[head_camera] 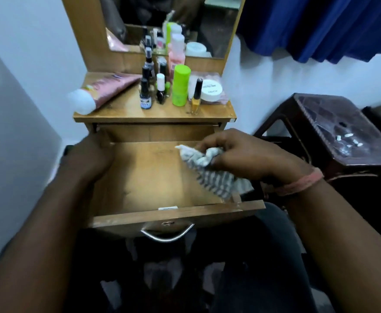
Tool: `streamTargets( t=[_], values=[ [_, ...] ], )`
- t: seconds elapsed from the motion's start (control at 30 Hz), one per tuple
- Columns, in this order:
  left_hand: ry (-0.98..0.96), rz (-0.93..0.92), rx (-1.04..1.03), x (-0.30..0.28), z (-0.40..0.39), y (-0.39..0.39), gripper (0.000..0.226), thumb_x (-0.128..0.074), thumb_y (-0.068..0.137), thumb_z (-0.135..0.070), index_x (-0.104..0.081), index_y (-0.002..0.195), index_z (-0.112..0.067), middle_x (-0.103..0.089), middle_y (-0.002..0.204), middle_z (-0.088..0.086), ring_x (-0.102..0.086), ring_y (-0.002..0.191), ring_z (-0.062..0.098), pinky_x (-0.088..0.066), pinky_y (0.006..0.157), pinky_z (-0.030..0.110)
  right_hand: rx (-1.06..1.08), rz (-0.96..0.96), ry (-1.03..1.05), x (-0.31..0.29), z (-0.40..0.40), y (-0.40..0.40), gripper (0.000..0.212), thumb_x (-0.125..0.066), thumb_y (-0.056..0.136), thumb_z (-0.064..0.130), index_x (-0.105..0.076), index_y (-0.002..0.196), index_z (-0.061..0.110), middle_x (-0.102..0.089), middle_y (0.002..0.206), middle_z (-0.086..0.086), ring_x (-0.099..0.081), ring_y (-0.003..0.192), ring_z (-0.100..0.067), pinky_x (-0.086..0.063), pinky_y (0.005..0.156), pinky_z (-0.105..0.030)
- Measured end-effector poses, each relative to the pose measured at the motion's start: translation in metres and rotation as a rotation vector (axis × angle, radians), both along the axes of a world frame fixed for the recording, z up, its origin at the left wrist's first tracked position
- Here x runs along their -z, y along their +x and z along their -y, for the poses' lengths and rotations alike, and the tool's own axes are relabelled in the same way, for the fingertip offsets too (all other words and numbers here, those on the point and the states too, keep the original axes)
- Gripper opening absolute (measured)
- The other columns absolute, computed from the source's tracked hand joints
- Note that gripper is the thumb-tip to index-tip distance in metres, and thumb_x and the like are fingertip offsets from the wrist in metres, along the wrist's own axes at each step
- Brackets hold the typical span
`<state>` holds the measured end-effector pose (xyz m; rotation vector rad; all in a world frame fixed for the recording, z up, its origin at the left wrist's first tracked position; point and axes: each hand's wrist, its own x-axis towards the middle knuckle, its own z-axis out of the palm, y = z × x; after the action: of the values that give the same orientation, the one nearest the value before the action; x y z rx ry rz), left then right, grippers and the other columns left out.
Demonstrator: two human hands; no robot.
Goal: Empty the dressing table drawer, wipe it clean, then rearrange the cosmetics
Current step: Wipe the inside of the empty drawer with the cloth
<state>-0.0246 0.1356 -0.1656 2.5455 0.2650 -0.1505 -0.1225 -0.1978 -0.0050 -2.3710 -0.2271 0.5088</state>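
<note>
The wooden drawer is pulled out and holds nothing but the cloth. My right hand is shut on a grey-and-white striped cloth, which hangs over the drawer's right side. My left hand grips the drawer's left wall. The cosmetics stand on the dressing table top: a pink tube lying at the left, small dark bottles, a green container, a yellow nail polish bottle and a white jar.
A mirror rises behind the cosmetics. A dark brown plastic stool with small white bits on it stands to the right. A blue curtain hangs at the upper right. White walls close in on the left.
</note>
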Motion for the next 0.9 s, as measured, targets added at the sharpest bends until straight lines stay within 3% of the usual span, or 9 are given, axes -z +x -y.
streamTargets(
  t=[0.03, 0.1, 0.17, 0.33, 0.43, 0.53, 0.63, 0.8, 0.9],
  values=[
    [-0.033, -0.022, 0.060, -0.060, 0.029, -0.036, 0.026, -0.049, 0.104, -0.044, -0.064, 0.112, -0.025, -0.065, 0.104, 0.006, -0.064, 0.098, 0.033, -0.051, 0.083, 0.042, 0.051, 0.038, 0.070, -0.003, 0.003, -0.007, 0.023, -0.065, 0.086, 0.007, -0.076, 0.097, 0.025, -0.076, 0.092, 0.003, -0.068, 0.082, -0.006, -0.055, 0.077, -0.035],
    [-0.129, -0.020, 0.071, -0.088, 0.036, -0.062, 0.030, -0.049, 0.105, -0.035, -0.067, 0.123, -0.019, -0.067, 0.119, 0.009, -0.063, 0.109, 0.032, -0.051, 0.091, 0.043, 0.106, 0.133, 0.188, -0.007, 0.001, -0.023, 0.027, -0.065, 0.087, 0.004, -0.076, 0.098, 0.026, -0.075, 0.089, 0.011, -0.064, 0.078, 0.005, -0.050, 0.071, -0.018],
    [-0.172, -0.031, 0.027, -0.104, 0.028, -0.083, 0.030, -0.051, 0.103, -0.032, -0.071, 0.122, -0.020, -0.070, 0.121, 0.008, -0.065, 0.105, 0.029, -0.054, 0.094, 0.044, 0.131, 0.208, 0.276, -0.005, -0.014, -0.039, 0.027, -0.067, 0.086, 0.004, -0.076, 0.099, 0.026, -0.074, 0.088, 0.015, -0.063, 0.076, 0.009, -0.046, 0.068, -0.009],
    [-0.092, -0.168, -0.013, -0.111, 0.003, -0.123, 0.019, -0.057, 0.100, -0.014, -0.076, 0.096, -0.012, -0.071, 0.094, 0.011, -0.066, 0.088, 0.025, -0.048, 0.078, 0.031, 0.149, 0.405, 0.204, 0.039, -0.087, -0.069, 0.029, -0.072, 0.079, 0.021, -0.071, 0.108, 0.026, -0.069, 0.107, 0.012, -0.064, 0.098, -0.004, -0.045, 0.088, -0.016],
    [-0.051, -0.211, -0.086, -0.105, -0.017, -0.140, 0.021, -0.063, 0.097, -0.015, -0.077, 0.108, -0.004, -0.074, 0.108, 0.016, -0.069, 0.101, 0.029, -0.052, 0.082, 0.031, 0.096, 0.406, 0.163, 0.069, -0.137, -0.090, 0.040, -0.065, 0.085, 0.025, -0.061, 0.124, 0.024, -0.056, 0.120, 0.003, -0.058, 0.109, -0.018, -0.046, 0.098, -0.029],
    [-0.096, -0.192, -0.143, -0.104, -0.026, -0.153, 0.019, -0.069, 0.093, -0.014, -0.079, 0.108, -0.007, -0.076, 0.107, 0.014, -0.072, 0.102, 0.029, -0.058, 0.091, 0.037, -0.029, 0.481, -0.114, 0.088, -0.183, -0.106, 0.052, -0.053, 0.089, 0.033, -0.046, 0.140, 0.027, -0.048, 0.135, 0.001, -0.053, 0.115, -0.026, -0.041, 0.103, -0.042],
    [-0.108, -0.151, -0.119, -0.101, -0.030, -0.156, 0.011, -0.074, 0.089, -0.010, -0.084, 0.090, -0.012, -0.079, 0.085, 0.010, -0.075, 0.083, 0.022, -0.060, 0.084, 0.036, -0.102, 0.540, -0.191, 0.094, -0.215, -0.106, 0.068, -0.051, 0.086, 0.029, -0.033, 0.151, 0.022, -0.043, 0.144, -0.003, -0.050, 0.122, -0.029, -0.037, 0.107, -0.044],
    [-0.123, -0.135, -0.103, -0.101, -0.028, -0.156, 0.019, -0.072, 0.090, -0.005, -0.082, 0.085, -0.020, -0.078, 0.085, 0.007, -0.073, 0.074, 0.016, -0.053, 0.066, 0.023, -0.147, 0.567, -0.227, 0.094, -0.209, -0.109, 0.069, -0.051, 0.084, 0.025, -0.034, 0.151, 0.022, -0.047, 0.141, -0.004, -0.048, 0.126, -0.026, -0.035, 0.111, -0.041],
    [-0.098, -0.127, -0.065, -0.098, -0.028, -0.153, 0.021, -0.070, 0.092, -0.003, -0.081, 0.090, -0.020, -0.077, 0.095, 0.004, -0.073, 0.088, 0.021, -0.047, 0.070, 0.021, -0.067, 0.524, -0.273, 0.092, -0.178, -0.111, 0.063, -0.047, 0.088, 0.038, -0.036, 0.149, 0.026, -0.050, 0.138, 0.001, -0.049, 0.124, -0.024, -0.038, 0.110, -0.038]
  ],
)
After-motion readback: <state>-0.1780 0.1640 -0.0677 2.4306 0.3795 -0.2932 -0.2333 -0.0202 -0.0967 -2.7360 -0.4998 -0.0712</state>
